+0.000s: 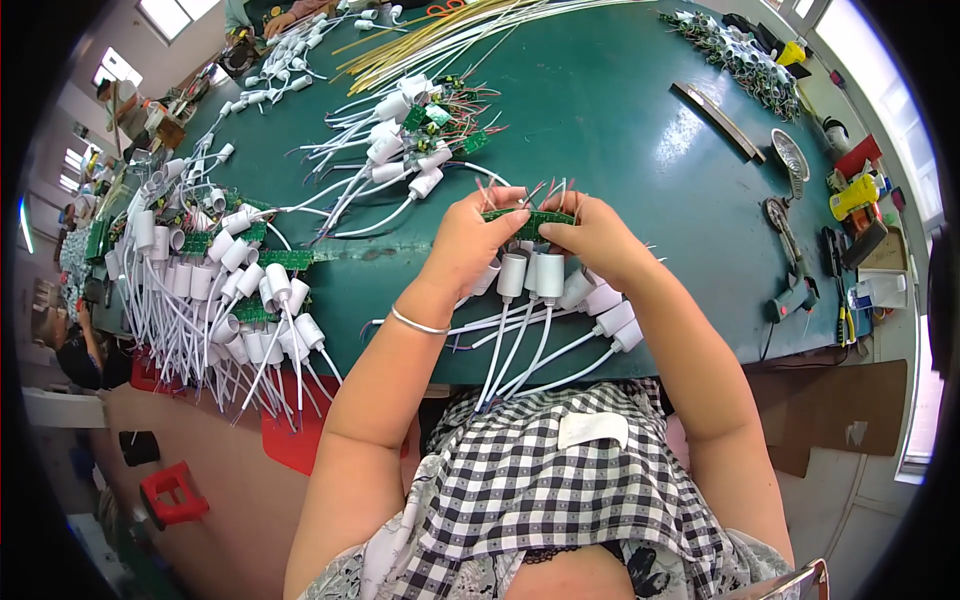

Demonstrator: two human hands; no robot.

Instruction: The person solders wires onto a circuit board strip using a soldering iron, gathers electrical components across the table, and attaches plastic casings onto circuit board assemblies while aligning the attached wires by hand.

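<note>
Both hands hold a narrow green circuit board strip [530,229] over the near part of the table. My left hand [472,238] pinches its left end between thumb and fingers. At the right end, my right hand [600,238] grips it the same way, thumb on the near side. Thin reddish and pale wires stand up from the board between the fingers. Just below it hang or lie several white cylindrical sockets [549,277]; whether they are joined to the board is hidden. Their white cables [545,335] run toward my checkered apron [540,480].
A large heap of white sockets with cables and green boards [235,285] covers the table's left edge. Farther off lie another group [400,140] and yellowish and white rods [430,45]. At right are a metal bar [717,122], a corded hand tool [793,298] and a yellow bottle [853,198].
</note>
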